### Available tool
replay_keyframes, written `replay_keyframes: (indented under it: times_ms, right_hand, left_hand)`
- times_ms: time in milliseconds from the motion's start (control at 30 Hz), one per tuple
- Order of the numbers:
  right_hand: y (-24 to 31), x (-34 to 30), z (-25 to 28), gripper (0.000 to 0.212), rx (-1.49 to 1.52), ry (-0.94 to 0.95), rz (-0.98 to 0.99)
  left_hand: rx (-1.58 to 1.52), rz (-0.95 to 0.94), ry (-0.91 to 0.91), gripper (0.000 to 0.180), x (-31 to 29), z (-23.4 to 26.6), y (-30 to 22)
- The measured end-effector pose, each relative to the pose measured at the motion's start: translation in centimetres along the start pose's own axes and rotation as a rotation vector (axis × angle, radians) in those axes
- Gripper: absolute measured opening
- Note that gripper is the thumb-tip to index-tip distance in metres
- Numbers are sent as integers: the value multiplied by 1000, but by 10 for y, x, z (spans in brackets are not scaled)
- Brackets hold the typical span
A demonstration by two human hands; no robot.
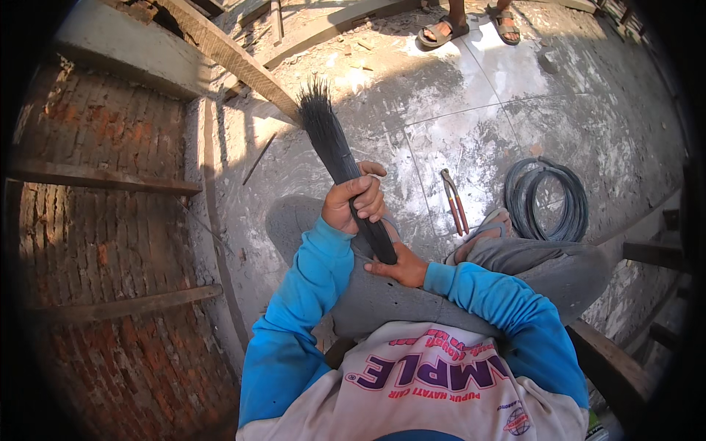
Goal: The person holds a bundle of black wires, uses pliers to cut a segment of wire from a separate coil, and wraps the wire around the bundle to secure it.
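Observation:
A thick bundle of dark tie wires [334, 143] slants across my lap, its loose far end fanned out and its near end compact. Around its middle, the fingers of my left hand [355, 198] are wrapped. Lower down, my right hand [401, 266] is at the bundle's near end, thumb laid along it; its other fingers are mostly hidden beneath. A pair of pincers [454, 202] with red handles lies on the floor to the right of the bundle. Beyond it rests a coil of grey wire [546, 198], close to my sandalled foot [494, 224].
A brick wall [110, 250] crossed by wooden battens stands on the left. One timber beam [228, 62] slants in from the upper left. Another person's sandalled feet [445, 33] are at the far side of the stained concrete floor [471, 132]. A thin stick [259, 158] lies near the wall.

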State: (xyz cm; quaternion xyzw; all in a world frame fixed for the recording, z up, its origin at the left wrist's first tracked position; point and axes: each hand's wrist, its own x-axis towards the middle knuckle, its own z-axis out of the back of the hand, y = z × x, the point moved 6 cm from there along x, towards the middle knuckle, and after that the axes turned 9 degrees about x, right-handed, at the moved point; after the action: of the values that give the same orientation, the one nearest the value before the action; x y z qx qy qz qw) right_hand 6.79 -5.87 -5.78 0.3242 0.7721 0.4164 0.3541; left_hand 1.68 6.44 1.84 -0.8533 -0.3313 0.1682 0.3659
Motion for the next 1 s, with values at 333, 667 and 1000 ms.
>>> replay_keyframes:
  times_ms: [333, 667, 1000]
  right_hand:
    - [11, 16, 50, 36, 88, 144, -88]
    - [36, 20, 75, 71, 135, 171, -21]
    - [36, 12, 58, 73, -91, 61, -1]
  left_hand:
    - [164, -16, -398, 27, 26, 17, -11]
    - [196, -133, -408, 21, 45, 11, -14]
    - [53, -116, -232, 20, 36, -1, -8]
